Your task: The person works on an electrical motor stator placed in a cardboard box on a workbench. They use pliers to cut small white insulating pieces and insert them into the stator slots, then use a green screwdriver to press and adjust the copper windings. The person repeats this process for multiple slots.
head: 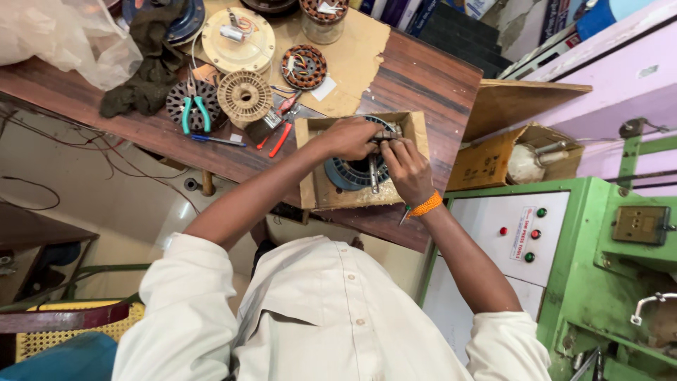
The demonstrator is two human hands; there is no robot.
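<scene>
— Item: blue motor stator (pixel 350 174), seated in shallow wooden tray (pixel 417 134) on wooden surface (pixel 423 77). Likely heavy, rigid; windings fragile, best held by rim.

— Grips: left hand (pixel 350 137) and right hand (pixel 407 166) both clenched on small metal part (pixel 386 134) at stator's top. Nearby: pliers (pixel 194 109), spare stators; green machine cabinet (pixel 599 240) adjacent.
</scene>
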